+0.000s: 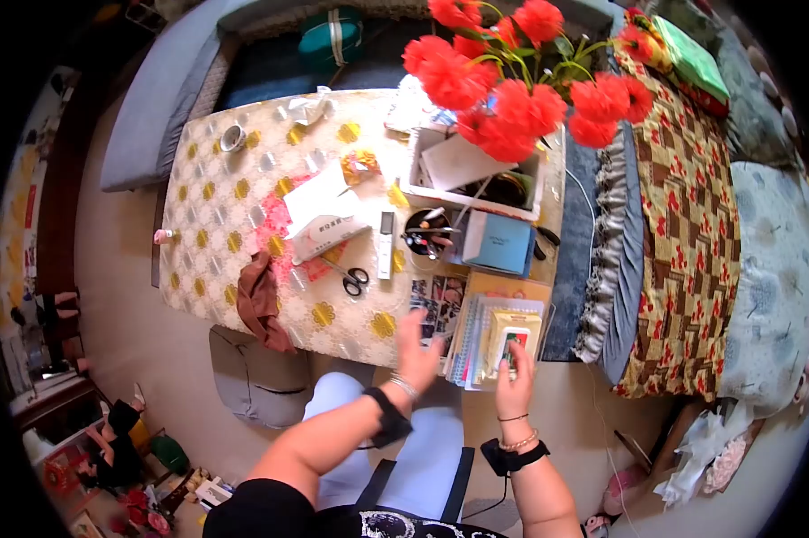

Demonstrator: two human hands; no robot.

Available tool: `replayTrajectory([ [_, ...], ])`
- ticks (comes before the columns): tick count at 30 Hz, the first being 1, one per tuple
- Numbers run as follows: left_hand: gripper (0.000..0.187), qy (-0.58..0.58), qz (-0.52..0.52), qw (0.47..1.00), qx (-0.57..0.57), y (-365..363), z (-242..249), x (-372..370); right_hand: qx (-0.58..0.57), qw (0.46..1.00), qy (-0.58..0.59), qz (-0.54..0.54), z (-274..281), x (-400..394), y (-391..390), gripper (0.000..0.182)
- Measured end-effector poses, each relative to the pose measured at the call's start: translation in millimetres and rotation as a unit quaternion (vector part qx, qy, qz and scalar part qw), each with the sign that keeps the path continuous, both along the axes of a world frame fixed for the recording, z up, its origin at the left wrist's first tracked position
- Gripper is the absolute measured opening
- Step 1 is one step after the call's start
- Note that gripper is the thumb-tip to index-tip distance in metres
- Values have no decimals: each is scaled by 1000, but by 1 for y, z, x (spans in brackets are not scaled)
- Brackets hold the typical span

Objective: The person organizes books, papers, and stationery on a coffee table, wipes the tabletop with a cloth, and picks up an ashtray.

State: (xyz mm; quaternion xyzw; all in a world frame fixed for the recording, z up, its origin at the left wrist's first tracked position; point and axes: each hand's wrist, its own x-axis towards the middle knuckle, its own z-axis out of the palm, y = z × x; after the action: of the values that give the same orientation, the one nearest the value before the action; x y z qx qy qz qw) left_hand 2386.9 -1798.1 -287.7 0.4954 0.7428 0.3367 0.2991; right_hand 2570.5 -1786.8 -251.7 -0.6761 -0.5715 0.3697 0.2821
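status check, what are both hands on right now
Left hand open, at the near table edge by the photo sheet. Right hand touching the stack of booklets. Scissors lie apart, untouched.

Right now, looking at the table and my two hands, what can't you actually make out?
All in the head view:
- Left hand: motion-blurred, so its fingers and grip are unclear.
- Right hand: touches a small card on the stack of books; the card's print is too small to read.
- White box: its contents are hidden by the red flowers.
- Pen cup: its contents are too small to identify.
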Motion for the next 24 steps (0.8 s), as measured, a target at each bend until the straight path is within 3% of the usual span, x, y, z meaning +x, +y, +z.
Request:
replayTrajectory([
  [5,57,164,126,978,-13,38,-32,-198,-73,981,123,129,10,-111,18,25],
  [7,59,236,100,966,-32,52,-44,-262,-91,973,142,156,1,-165,28,23],
  [9,59,186,65,978,-71,68,-50,-308,-115,969,147,161,-28,-215,37,24],
  [11,59,169,31,984,-47,79,-72,-341,-225,939,246,83,-71,-264,45,31],
  [12,58,107,0,991,-81,84,-77,-353,-224,941,243,74,-93,-284,51,31],
  [13,58,46,-33,992,-117,89,-82,-365,-274,915,293,33,-111,-303,59,37],
  [14,58,78,-63,989,-105,93,-89,-373,-321,882,343,-12,-127,-319,64,43],
  [17,59,-20,-99,986,-136,113,-91,-380,-330,867,359,-104,-131,-354,86,54],
  [18,59,-143,-88,977,-134,101,-138,-389,-329,858,370,-139,-137,-362,91,54],
  [22,55,-85,-124,977,-153,113,-117,-373,-283,815,469,-188,-145,-378,110,50],
  [24,52,-176,-77,948,-255,119,-109,-367,-269,825,454,-204,-153,-383,108,49],
])
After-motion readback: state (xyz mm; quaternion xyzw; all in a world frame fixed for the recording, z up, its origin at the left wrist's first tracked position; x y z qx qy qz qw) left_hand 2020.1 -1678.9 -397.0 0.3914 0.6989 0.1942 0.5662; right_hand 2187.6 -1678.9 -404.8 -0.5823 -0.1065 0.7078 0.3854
